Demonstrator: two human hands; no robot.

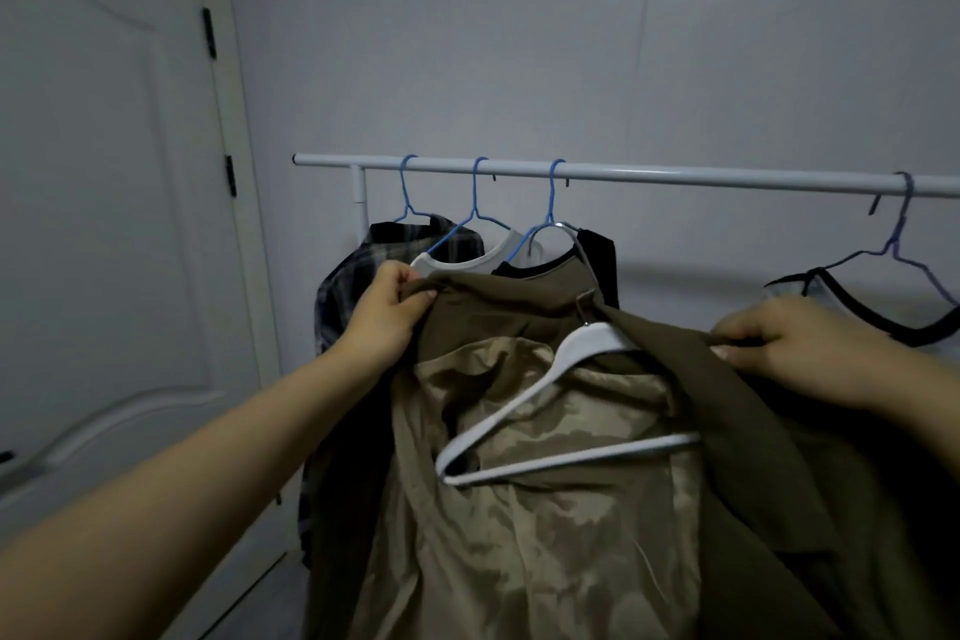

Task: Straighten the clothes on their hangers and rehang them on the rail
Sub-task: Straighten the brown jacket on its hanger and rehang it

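1. Room: pale grey wall (519, 42) fills the background; white panelled door (104, 224) w/ dark hinges is seen at 9 o'clock.
2. White rail (649, 174) runs horizontally approx. mid-frame. Three blue hangers (475, 203) are hung at its 11 o'clock end, carrying a plaid shirt (358, 265), a white top (467, 257) and a black garment (597, 255).
3. At 3 o'clock, a purple hanger (896, 234) holds a pale top w/ black trim (857, 307).
4. Olive jacket (519, 307) is held up below the rail, centre frame, tan lining exposed; a white hanger (545, 416) is lying tilted inside it, metal hook up towards 12.
5. Left hand (387, 312): arm extended, fingers curled, jacket edge pinched at 10 o'clock.
6. Right hand (795, 346): fingers curled round the jacket's opposite edge at 3 o'clock.
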